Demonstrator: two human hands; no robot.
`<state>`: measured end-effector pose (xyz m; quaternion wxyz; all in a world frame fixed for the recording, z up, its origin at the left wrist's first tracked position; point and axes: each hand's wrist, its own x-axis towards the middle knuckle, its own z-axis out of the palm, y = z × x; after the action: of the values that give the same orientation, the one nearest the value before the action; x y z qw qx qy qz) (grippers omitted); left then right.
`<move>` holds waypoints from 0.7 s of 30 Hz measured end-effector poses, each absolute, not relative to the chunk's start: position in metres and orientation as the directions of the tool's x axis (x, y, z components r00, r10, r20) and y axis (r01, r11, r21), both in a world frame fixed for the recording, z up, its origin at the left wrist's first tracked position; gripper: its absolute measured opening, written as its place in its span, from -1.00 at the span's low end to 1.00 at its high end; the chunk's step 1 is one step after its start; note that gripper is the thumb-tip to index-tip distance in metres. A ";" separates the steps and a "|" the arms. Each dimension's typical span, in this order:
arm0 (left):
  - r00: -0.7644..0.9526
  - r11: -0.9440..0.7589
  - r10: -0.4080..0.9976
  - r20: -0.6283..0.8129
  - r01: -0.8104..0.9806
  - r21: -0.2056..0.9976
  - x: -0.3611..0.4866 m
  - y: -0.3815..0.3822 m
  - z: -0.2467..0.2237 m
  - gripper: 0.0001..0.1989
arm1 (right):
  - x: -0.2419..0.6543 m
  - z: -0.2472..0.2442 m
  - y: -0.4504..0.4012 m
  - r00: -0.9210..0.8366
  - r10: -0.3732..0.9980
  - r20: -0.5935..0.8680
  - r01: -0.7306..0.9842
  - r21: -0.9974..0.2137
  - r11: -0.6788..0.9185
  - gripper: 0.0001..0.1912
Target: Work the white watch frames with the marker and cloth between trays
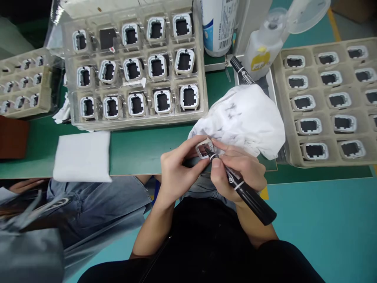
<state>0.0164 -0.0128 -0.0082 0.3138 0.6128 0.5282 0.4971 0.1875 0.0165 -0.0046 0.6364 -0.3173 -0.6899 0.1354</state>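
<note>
holding black marker [250,197], white frame [202,149], cloth [243,118] nearby

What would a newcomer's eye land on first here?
Probably the thick black marker in the right hand, its tip at the small white frame held by the left hand. Next, the crumpled white cloth just beyond the hands, with dark smudges on it.

Green tabletop [141,151] here, trays [134,125] beyond and left of the hands [210,169], white pad [82,157] to their left, crumpled cloth [244,118] just past them, another tray [325,155] off right.
</note>
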 end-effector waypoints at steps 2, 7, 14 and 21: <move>-0.057 -0.234 0.962 0.268 0.335 0.913 0.016 -0.013 -0.007 -0.48 | 0.186 -0.006 0.016 0.050 0.614 0.788 0.261 -0.603 0.754 -0.75; -0.054 -0.213 0.968 0.245 0.333 0.918 0.017 -0.011 -0.004 -0.48 | 0.181 -0.016 0.013 0.256 0.605 0.754 0.206 -0.654 0.728 -0.82; -0.043 -0.181 0.977 0.208 0.340 0.923 0.018 -0.008 -0.007 -0.49 | 0.183 -0.032 0.012 0.290 0.606 0.740 0.215 -0.668 0.712 -0.86; -0.007 -0.271 0.949 0.317 0.502 0.822 0.008 -0.008 0.007 -0.48 | 0.194 -0.041 0.006 0.289 0.659 0.694 0.228 -0.718 0.657 -0.88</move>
<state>0.0083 -0.0076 0.0066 0.2492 0.6591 0.5502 0.4482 0.1936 0.0056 -0.0407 0.7044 -0.3849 -0.5764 0.1528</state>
